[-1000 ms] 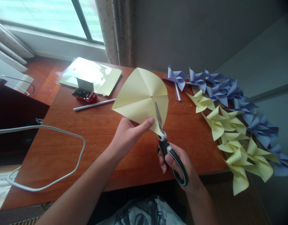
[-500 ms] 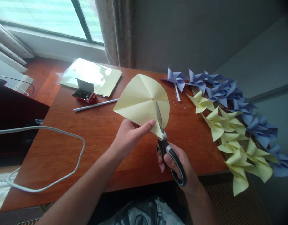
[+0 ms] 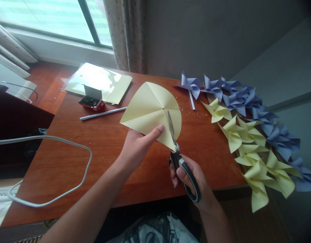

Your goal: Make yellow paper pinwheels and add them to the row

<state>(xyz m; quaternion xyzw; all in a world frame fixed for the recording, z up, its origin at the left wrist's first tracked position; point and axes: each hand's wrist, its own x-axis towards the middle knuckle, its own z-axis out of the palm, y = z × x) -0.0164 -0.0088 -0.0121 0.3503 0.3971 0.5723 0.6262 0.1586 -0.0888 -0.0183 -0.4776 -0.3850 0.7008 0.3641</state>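
Note:
My left hand [image 3: 137, 146] pinches the lower edge of a pale yellow paper sheet [image 3: 147, 109] with creases meeting at its centre, held above the wooden table [image 3: 102, 152]. My right hand [image 3: 189, 175] grips black-handled scissors [image 3: 179, 158]. Their blades lie along a crease in the sheet, the tip close to its centre.
Finished paper pinwheels lie along the right edge: yellow ones [image 3: 249, 145] nearer, blue ones [image 3: 246, 98] behind. A small red box of pins [image 3: 91, 101], a white stick [image 3: 102, 113], a stack of yellow sheets in plastic [image 3: 99, 81] and a white cable [image 3: 54, 168] lie to the left.
The sheet has sunk a little toward the table and turned slightly. The scissors have moved along the crease with it.

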